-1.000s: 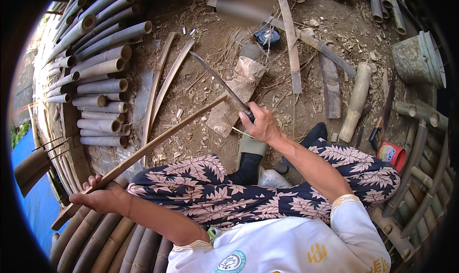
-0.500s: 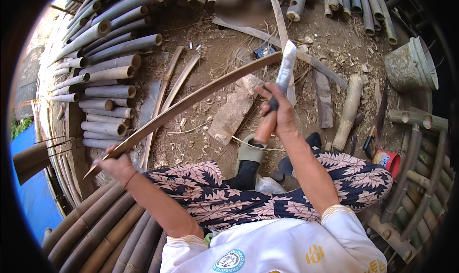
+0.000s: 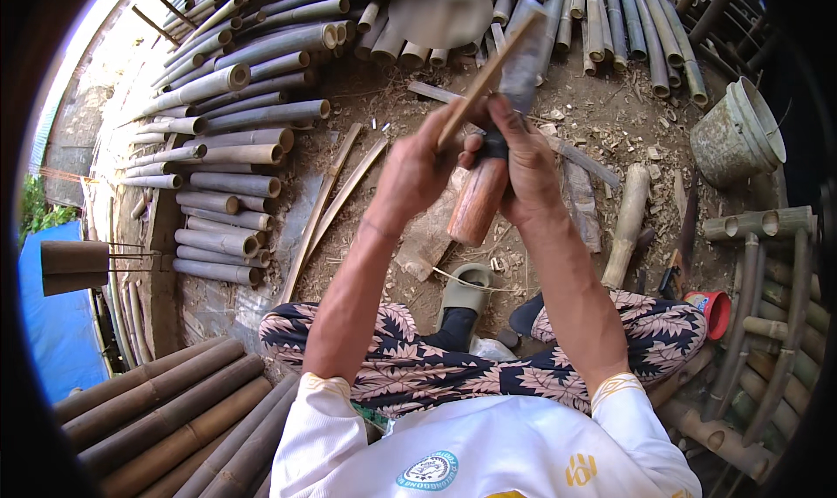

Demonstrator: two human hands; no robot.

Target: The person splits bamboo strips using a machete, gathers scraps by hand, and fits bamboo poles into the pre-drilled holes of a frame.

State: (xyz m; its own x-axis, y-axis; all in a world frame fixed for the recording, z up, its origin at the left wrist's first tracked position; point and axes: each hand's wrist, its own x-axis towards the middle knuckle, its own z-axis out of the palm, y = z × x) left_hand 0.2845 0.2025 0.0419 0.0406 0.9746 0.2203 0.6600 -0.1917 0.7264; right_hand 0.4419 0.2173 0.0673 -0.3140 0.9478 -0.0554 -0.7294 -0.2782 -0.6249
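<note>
My two hands are close together over the ground in front of my lap. My left hand is wrapped round a split bamboo strip, which slants up and away to the right. In my right hand is a machete with a thick reddish wooden handle and a dark collar. Its pale blade points away from me, blurred, and partly crosses behind the strip. My right thumb lies by the collar, near the strip. Whether blade and strip touch, I cannot tell.
Bamboo poles are stacked at the left and far side; more poles lie near left. Two loose strips rest on the chip-strewn dirt. At right are a dirty bucket, a bamboo log, a red tin and a bamboo frame.
My left hand has come from the far left to beside my right hand, still holding the strip. The strip has swung to point up and away. The machete has shifted slightly left.
</note>
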